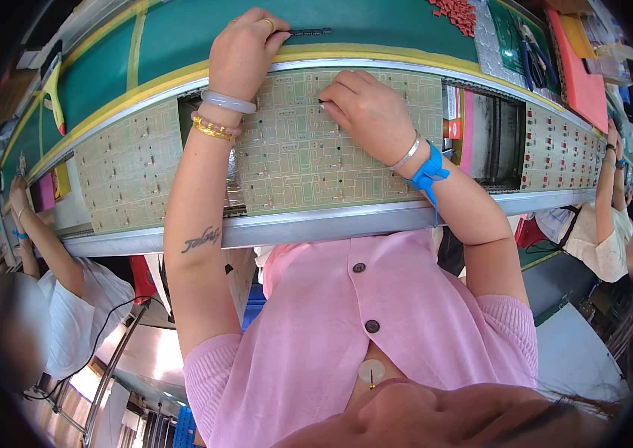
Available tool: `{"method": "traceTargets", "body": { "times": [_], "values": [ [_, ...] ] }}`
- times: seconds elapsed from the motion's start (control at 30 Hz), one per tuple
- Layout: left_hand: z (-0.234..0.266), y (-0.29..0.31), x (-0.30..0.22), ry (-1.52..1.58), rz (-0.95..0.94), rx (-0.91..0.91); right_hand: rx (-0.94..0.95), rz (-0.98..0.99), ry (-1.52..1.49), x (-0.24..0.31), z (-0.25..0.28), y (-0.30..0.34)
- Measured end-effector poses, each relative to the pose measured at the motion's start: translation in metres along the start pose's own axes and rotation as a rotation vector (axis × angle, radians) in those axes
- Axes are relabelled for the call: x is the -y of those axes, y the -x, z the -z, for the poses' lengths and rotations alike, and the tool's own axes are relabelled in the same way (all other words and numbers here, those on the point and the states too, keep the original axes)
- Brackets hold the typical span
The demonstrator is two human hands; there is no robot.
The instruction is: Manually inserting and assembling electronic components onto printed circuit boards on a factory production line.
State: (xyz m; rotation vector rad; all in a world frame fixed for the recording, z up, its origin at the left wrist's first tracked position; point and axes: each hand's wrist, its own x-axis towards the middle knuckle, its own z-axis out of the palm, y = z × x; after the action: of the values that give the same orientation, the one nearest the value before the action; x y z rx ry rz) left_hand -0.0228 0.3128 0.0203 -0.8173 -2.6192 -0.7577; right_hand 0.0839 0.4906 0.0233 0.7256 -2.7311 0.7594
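Note:
A large pale green circuit board panel [294, 160] lies in front of me on a metal-edged conveyor track. Above its far edge, my left hand [245, 52] is closed in a pinch at the left end of a short row of black components [311, 32], over the green mat. My right hand [369, 112] hangs over the upper middle of the panel, fingers pinched. A small black component [322, 101] shows at its fingertips; I cannot tell whether it touches the board. A few small parts stand on the panel.
Another board panel [126, 168] lies to the left, and one with red parts [559, 153] to the right. Red components [454, 15] are heaped on the green mat [376, 22], near pliers [537, 63]. Co-workers' arms [51, 239] reach the line on both sides.

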Motion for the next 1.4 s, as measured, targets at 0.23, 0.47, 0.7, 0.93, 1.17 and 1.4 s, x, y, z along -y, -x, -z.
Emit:
{"method": "traceTargets", "body": {
  "times": [0.23,0.47,0.7,0.93,1.17,1.4],
  "values": [
    [0.002,0.0,-0.003,0.007,-0.023,0.012,0.007,-0.013,0.021,0.002,-0.007,-0.008],
    [0.002,0.001,-0.002,0.003,-0.028,0.005,0.024,-0.014,0.074,0.006,-0.007,-0.008],
    [0.015,-0.004,-0.019,0.041,0.181,0.132,0.134,0.08,0.178,0.005,-0.002,-0.005],
    [0.051,0.024,-0.013,0.162,-0.039,-0.044,-0.254,-0.016,0.032,-0.032,0.006,-0.039],
    [0.088,0.101,-0.014,0.118,0.051,0.189,-0.053,-0.119,0.149,-0.036,0.013,-0.062],
    [0.078,0.117,-0.017,0.025,0.059,0.203,-0.078,-0.135,0.09,-0.028,0.02,-0.056]
  ]
}}
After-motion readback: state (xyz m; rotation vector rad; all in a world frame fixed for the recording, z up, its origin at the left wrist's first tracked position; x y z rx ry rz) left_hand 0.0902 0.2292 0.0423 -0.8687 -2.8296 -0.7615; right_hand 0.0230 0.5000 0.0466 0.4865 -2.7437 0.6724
